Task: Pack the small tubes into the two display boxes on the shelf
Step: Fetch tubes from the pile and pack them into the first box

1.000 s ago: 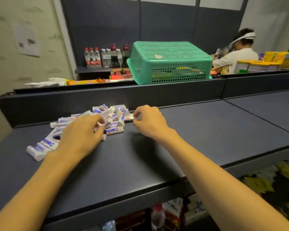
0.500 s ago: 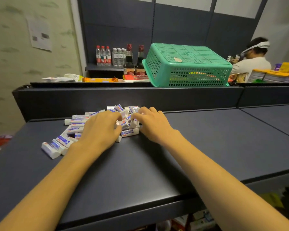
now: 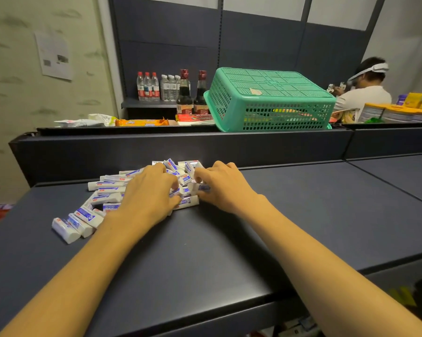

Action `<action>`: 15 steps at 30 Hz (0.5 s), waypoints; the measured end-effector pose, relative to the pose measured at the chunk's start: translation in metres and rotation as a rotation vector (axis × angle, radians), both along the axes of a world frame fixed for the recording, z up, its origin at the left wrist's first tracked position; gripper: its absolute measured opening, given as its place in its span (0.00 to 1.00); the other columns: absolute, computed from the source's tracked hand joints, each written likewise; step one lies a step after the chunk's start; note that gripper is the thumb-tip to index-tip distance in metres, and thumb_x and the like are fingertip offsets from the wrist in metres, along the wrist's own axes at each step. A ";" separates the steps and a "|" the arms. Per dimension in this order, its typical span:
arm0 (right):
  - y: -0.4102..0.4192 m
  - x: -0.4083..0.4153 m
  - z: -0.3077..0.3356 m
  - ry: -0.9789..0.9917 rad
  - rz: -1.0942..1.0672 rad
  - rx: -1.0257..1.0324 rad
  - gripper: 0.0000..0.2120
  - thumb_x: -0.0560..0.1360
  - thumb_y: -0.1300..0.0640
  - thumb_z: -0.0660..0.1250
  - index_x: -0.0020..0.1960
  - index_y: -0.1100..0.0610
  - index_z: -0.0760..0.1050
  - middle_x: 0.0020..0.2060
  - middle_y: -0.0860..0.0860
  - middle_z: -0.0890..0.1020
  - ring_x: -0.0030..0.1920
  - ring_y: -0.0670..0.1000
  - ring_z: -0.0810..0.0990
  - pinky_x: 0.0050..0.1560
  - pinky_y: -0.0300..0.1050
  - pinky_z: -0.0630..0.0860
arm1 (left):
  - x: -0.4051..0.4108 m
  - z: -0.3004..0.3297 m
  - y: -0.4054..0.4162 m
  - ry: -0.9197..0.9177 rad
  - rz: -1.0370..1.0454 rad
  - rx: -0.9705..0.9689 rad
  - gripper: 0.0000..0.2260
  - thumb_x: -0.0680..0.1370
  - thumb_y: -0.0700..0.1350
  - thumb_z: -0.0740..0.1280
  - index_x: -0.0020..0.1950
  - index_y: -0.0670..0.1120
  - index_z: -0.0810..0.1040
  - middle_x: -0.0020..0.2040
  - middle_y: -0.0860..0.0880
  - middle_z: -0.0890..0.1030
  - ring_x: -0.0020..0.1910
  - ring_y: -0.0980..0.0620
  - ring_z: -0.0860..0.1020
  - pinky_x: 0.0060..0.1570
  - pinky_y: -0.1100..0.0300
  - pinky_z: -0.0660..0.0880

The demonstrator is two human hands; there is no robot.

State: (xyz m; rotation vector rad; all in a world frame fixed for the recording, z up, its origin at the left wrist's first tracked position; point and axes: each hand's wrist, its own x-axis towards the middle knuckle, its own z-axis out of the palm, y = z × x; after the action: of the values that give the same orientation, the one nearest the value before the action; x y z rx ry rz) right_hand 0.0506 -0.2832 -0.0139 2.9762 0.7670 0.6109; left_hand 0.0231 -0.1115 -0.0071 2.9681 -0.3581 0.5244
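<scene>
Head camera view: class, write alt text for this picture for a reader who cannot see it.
Two bare hands, the left hand and right hand, reach into a pile of small white-and-blue tubes on a dark shelf. Behind it stand an upturned green basket and bottles; another person sits at far right.

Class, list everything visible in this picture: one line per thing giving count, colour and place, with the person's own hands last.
small tubes: many, white with blue print, heaped on the dark shelf
basket: one, green, upside down on the ledge behind
water bottles: several, clear, red caps, back shelf
sauce bottles: two, dark, red caps, left of basket
snack packets: a few, orange and white, on ledge
paper notice: one, white, left wall
another person: one, white top, far right
left hand: on the heap
right hand: pinching tubes
</scene>
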 end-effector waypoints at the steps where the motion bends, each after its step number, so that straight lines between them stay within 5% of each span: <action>1: -0.001 -0.001 -0.001 0.005 -0.009 0.005 0.13 0.76 0.49 0.65 0.58 0.53 0.71 0.53 0.52 0.81 0.54 0.55 0.73 0.48 0.47 0.63 | -0.001 0.000 0.000 -0.001 -0.006 -0.013 0.13 0.75 0.56 0.67 0.56 0.53 0.78 0.59 0.50 0.72 0.59 0.50 0.70 0.50 0.57 0.69; 8: -0.017 -0.015 0.002 0.067 -0.104 0.197 0.17 0.72 0.46 0.68 0.58 0.50 0.74 0.54 0.50 0.77 0.55 0.53 0.71 0.53 0.48 0.66 | -0.011 0.003 -0.006 -0.063 -0.065 -0.118 0.11 0.74 0.53 0.67 0.53 0.50 0.75 0.53 0.49 0.80 0.53 0.47 0.74 0.45 0.56 0.66; 15: -0.047 -0.046 0.007 0.021 -0.139 0.440 0.13 0.68 0.55 0.71 0.52 0.53 0.77 0.48 0.51 0.76 0.49 0.53 0.73 0.50 0.50 0.72 | -0.023 0.000 -0.025 -0.100 -0.227 -0.281 0.10 0.74 0.52 0.68 0.52 0.49 0.74 0.49 0.48 0.82 0.48 0.44 0.77 0.44 0.54 0.71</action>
State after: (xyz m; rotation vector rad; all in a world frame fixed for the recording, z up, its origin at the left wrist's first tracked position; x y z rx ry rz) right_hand 0.0045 -0.3303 -0.0073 3.3961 0.4680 0.8374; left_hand 0.0000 -0.1365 -0.0072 2.5966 -0.5702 0.6384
